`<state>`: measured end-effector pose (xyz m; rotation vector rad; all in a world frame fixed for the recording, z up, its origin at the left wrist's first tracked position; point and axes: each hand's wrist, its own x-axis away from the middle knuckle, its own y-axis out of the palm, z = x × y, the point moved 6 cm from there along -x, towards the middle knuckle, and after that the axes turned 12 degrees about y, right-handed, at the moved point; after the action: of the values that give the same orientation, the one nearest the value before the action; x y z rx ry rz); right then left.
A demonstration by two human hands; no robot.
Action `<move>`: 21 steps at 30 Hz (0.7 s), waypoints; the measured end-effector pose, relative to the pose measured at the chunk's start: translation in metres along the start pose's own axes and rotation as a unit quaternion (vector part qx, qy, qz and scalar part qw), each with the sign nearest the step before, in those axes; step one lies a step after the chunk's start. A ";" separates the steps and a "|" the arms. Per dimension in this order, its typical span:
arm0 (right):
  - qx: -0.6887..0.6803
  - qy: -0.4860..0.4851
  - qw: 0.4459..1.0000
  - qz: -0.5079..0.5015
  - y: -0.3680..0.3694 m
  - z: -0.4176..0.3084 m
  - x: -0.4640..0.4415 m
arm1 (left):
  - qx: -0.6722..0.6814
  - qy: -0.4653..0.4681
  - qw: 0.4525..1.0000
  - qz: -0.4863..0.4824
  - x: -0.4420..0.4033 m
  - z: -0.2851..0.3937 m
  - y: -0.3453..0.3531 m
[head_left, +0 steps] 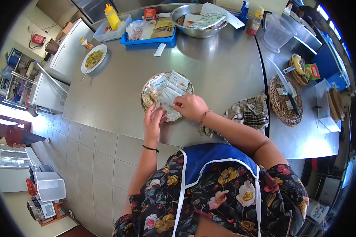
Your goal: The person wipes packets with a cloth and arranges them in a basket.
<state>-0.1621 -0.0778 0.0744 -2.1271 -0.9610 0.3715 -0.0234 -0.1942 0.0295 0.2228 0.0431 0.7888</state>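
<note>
A round wicker basket (143, 103) lined with a white lace doily (172, 115) sits on the steel table. It holds several white sachets (171, 90) in a row and small clear bags of a beige grainy food (149, 96) on the left side. At the basket's front edge is my left hand (153, 119), its fingers apart and nothing seen in them, close to the beige bags. My right hand (190, 107) reaches over the basket's right front, thumb and fingers pinched together at the lower end of the sachets; what they grip is too small to make out.
Behind stand a blue tray (149, 41) of packets, a steel bowl (199, 32) and a yellow bottle (112, 17). A plate of food (94, 59) is at left. Right are a checked cloth (247, 114), a knife (283, 81) on a basket (286, 114), and a jug (278, 32). A person (17, 135) stands far left.
</note>
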 end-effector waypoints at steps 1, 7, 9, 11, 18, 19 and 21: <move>0.023 -0.042 0.998 0.027 -0.002 -0.006 0.005 | 0.047 -0.026 0.999 0.004 0.000 0.005 0.003; 0.005 -0.216 0.963 0.160 -0.018 -0.014 0.017 | 0.038 -0.084 0.995 -0.029 -0.003 0.012 0.000; -0.018 -0.222 0.958 0.182 -0.022 -0.016 0.015 | 0.011 -0.034 0.998 -0.048 -0.003 0.010 0.001; -0.038 -0.213 0.956 0.196 -0.023 -0.017 0.014 | -0.004 -0.003 0.999 -0.043 -0.003 0.008 0.000; -0.290 0.154 0.939 -0.106 0.016 0.007 0.003 | 0.027 0.033 0.998 0.036 -0.004 0.006 -0.002; -0.276 0.151 0.940 -0.130 0.019 0.004 0.004 | 0.034 0.034 0.998 0.042 -0.004 0.005 -0.002; -0.237 0.132 0.952 -0.143 0.024 0.003 0.002 | 0.035 0.032 0.999 0.018 -0.005 0.001 0.000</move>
<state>-0.1503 -0.0847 0.0545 -2.3281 -1.2676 -0.3151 -0.0266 -0.1975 0.0303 0.2642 0.1282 0.8311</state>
